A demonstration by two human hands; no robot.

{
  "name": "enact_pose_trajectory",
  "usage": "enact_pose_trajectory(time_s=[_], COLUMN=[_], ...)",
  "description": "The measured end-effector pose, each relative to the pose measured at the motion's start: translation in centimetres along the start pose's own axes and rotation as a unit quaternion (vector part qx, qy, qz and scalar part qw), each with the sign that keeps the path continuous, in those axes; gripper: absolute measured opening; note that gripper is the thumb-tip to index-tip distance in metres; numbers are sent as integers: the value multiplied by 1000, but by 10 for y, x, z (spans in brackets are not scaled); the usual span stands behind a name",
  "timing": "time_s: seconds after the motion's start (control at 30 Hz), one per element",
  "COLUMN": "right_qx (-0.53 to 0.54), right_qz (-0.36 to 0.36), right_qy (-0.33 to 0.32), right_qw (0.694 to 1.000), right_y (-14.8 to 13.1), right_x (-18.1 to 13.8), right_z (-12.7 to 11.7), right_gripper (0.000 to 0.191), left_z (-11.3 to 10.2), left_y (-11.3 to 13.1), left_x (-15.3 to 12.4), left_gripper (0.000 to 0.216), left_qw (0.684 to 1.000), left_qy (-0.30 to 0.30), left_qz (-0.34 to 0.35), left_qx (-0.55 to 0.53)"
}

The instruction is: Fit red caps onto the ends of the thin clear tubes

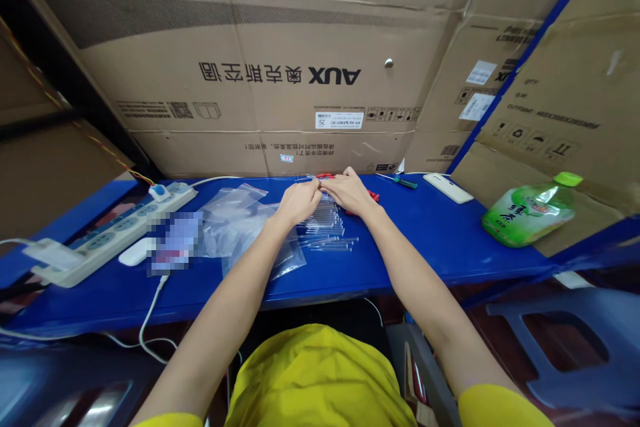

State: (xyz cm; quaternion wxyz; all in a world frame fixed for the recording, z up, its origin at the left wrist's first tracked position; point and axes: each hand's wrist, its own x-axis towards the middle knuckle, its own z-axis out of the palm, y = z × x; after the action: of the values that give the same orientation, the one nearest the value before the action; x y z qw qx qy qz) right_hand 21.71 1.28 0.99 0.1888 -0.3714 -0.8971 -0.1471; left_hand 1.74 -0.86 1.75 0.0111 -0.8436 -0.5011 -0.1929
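Note:
My left hand (299, 202) and my right hand (349, 191) meet at the back middle of the blue bench (440, 240). Both have their fingers curled and pinched together over a heap of thin clear tubes (327, 230). What they pinch is too small to name. Red pieces (373, 196) show just behind and beside my right hand. Clear plastic bags (240, 217) lie under and to the left of my left forearm.
A white power strip (113, 233) and a small white device (136, 252) lie at the left with cables. A green-handled screwdriver (404, 182), a white flat box (449, 187) and a green drink bottle (530, 211) sit at the right. Cardboard boxes (280, 73) wall the back.

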Motion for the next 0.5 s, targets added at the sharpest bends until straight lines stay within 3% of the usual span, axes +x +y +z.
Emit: enact_pose_trajectory(time_s=[0.2, 0.5], right_qx=[-15, 1], right_qz=[10, 16], right_qy=[2, -2], right_qw=[1000, 1000], right_y=[8, 11], right_x=[-3, -3], right_z=[-7, -9], right_gripper=[42, 49], left_z=[1, 4], left_y=[-10, -14], left_x=[3, 5], left_gripper=[33, 40], left_qw=[998, 994], left_qy=[5, 27], left_qz=[57, 52], left_qx=[-35, -97])
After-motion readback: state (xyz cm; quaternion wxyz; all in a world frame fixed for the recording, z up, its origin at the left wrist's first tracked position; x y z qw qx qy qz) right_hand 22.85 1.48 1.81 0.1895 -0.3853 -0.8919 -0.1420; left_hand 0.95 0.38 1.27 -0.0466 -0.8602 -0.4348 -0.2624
